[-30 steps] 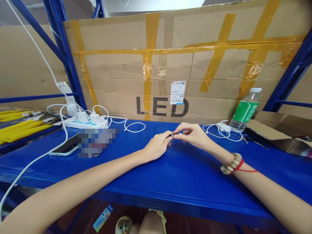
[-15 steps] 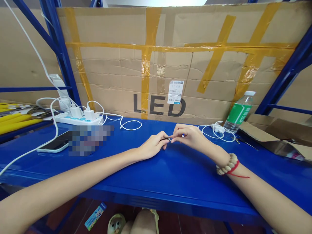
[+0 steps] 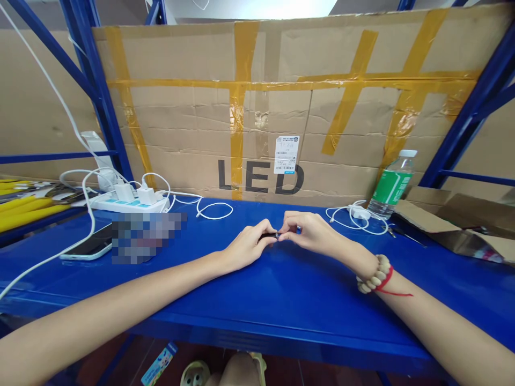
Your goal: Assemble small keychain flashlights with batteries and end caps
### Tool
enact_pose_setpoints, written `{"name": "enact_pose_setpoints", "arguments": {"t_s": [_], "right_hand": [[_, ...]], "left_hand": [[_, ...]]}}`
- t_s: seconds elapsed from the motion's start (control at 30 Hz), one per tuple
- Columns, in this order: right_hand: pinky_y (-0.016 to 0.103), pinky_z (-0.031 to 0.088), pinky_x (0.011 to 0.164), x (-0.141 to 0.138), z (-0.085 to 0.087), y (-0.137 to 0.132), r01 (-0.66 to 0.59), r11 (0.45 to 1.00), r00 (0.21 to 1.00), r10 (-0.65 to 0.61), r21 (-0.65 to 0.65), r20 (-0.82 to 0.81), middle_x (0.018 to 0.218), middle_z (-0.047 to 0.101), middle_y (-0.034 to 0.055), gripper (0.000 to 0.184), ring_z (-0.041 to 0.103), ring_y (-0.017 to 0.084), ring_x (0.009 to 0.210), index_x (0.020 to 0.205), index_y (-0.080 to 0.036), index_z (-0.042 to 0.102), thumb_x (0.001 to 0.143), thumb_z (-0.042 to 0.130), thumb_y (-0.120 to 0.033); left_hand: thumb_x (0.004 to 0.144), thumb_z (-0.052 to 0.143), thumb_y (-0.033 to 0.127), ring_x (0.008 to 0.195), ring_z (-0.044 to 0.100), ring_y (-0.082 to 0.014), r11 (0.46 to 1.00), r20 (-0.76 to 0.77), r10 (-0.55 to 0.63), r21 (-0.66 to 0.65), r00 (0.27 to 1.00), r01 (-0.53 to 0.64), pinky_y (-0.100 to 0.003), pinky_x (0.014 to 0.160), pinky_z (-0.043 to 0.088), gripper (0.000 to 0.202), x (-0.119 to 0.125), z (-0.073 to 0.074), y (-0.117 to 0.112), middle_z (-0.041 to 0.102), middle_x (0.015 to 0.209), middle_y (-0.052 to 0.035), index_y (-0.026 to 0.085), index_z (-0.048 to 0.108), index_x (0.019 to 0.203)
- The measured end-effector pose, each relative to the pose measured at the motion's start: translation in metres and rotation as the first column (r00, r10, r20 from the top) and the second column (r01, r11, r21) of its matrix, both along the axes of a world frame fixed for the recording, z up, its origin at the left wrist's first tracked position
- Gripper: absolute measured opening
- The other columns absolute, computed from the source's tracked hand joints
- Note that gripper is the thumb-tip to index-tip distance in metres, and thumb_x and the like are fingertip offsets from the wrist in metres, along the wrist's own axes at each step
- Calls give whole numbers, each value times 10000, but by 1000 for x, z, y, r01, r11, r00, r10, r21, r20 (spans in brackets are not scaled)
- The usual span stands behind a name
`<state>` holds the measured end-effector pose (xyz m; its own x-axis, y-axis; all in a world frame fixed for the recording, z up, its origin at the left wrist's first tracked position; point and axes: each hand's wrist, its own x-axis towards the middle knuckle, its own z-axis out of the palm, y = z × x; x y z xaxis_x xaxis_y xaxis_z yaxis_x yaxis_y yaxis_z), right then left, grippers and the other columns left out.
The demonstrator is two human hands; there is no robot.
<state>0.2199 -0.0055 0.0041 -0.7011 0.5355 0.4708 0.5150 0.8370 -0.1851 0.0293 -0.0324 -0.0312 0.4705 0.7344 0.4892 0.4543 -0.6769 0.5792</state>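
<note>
Over a blue tabletop [image 3: 257,316], pinched between thumb and fingers of the left hand [image 3: 246,246]: a small dark piece [image 3: 269,235]. Opposite, the right hand [image 3: 309,231], fingertips pressed together on the piece's shiny end; too small to tell whether around a separate part. Best done with the left pinch firm, both hands braced low and pressure light, straight along the piece. Farther back, a bottle [image 3: 389,187] with a green label; behind, a taped carton [image 3: 181,123] marked LED.

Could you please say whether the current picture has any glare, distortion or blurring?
Head view: glare whitens the middle tape strip; blue posts splay outward; blocky pixelation hides something beside the phone; the dark piece in the left hand is too small to identify.
</note>
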Motion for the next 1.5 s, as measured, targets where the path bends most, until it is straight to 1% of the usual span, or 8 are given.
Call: {"name": "enact_pose_setpoints", "arguments": {"t_s": [0.2, 0.47, 0.63, 0.73, 0.93, 1.1, 1.3, 1.5], "right_hand": [[212, 335, 459, -6, -4, -4, 3, 962, 990, -41, -273, -136, 657, 583, 14, 219, 499, 86, 483, 640, -168, 560, 762, 561, -350], [189, 311, 350, -14, -4, -7, 8, 754, 974, -155, -657, -167, 349, 455, -50, 369, 421, 77, 308, 596, -170, 492, 685, 582, -516], [182, 332, 344, -18, -14, -3, -43, 604, 944, -236, -796, -230, 386, 456, -48, 496, 413, 57, 321, 561, -156, 481, 633, 572, -638], [172, 353, 357, -19, -17, -1, -59, 569, 938, -249, -820, -241, 467, 465, -48, 512, 452, 54, 375, 617, -148, 520, 622, 577, -657], [167, 342, 366, -22, -12, -4, -57, 608, 913, -289, -792, -287, 481, 438, -56, 498, 444, 49, 380, 632, -149, 521, 655, 560, -645], [178, 323, 355, -22, -9, -4, -31, 724, 889, -295, -689, -350, 456, 433, -58, 475, 410, 46, 353, 550, -163, 451, 621, 620, -601], [192, 382, 361, -18, -6, -2, -44, 856, 850, -239, -515, -470, 763, 577, 21, 402, 530, 80, 465, 942, -170, 599, 681, 639, -473], [182, 438, 366, -24, -13, -5, -112, 892, 857, -136, -439, -496, 857, 593, 64, 268, 586, 103, 555, 816, -167, 682, 712, 629, -408]], "left_hand": [[827, 478, 212, 745, 597, -142, 999, 27, 29, 38, 999, -30, -230, 657, 436, 49, 0, 0, 0, 634, 803, 9, 187, 490, 787], [843, 476, 178, 874, 624, -164, 998, 21, -24, 63, 999, 23, -267, 791, 448, 331, -1, 3, -2, 675, 921, -12, 226, 456, 1170], [819, 541, 213, 915, 589, -181, 988, -41, 50, 149, 998, -43, -287, 834, 433, 271, -3, 6, 0, 655, 1039, -25, 229, 573, 1087], [806, 569, 238, 862, 592, -179, 989, -75, 41, 147, 996, -29, -273, 799, 433, 196, -5, 8, 3, 673, 998, -16, 227, 632, 991], [842, 510, 228, 843, 611, -165, 994, 16, -36, 107, 999, 34, -239, 770, 427, 153, -5, 9, 6, 685, 923, -18, 185, 647, 897], [842, 494, 237, 812, 572, -182, 989, 18, 108, 100, 994, -109, -269, 754, 408, 159, -3, 10, 5, 676, 866, -10, 196, 639, 892], [876, 426, 260, 748, 561, -163, 988, 39, 152, 8, 988, -152, -262, 731, 411, 193, -3, 11, 4, 640, 751, 1, 201, 607, 901], [881, 398, 289, 706, 563, -138, 995, 59, 66, -76, 996, -62, -231, 693, 421, 236, -3, 12, 4, 625, 743, 4, 190, 606, 932]]}}
